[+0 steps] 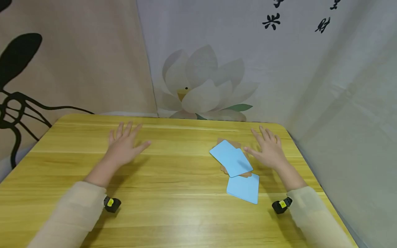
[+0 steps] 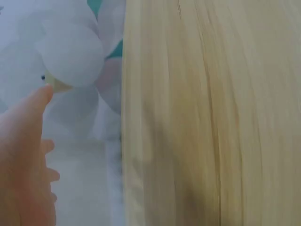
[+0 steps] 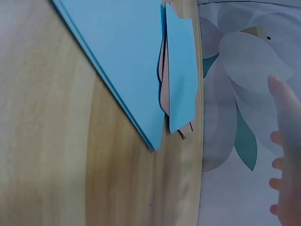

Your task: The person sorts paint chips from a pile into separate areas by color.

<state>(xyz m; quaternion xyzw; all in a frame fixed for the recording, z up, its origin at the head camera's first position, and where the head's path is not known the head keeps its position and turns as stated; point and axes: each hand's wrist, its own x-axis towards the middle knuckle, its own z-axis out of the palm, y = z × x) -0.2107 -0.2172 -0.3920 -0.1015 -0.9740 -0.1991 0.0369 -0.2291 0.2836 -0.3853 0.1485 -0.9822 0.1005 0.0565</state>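
Note:
My left hand (image 1: 122, 148) hovers over the left part of the wooden table (image 1: 173, 213), fingers spread and holding nothing. On the other side, my right hand (image 1: 268, 150) is spread the same way, just right of a loose pile of cards. Light blue cards (image 1: 234, 160) lie on top of brown cards (image 1: 245, 174) in that pile. Nearer to me, another blue card (image 1: 245, 188) lies partly under the pile. In the right wrist view the blue cards (image 3: 122, 56) show edge-on layers, with the right thumb (image 3: 284, 99) away from them.
Behind the table hangs a pale curtain (image 1: 198, 31) with a lotus print and dark characters. A second curtain (image 1: 356, 103) runs along the table's right edge. Each wrist carries a small black camera, one on the left (image 1: 112, 204) and one on the right (image 1: 281, 205).

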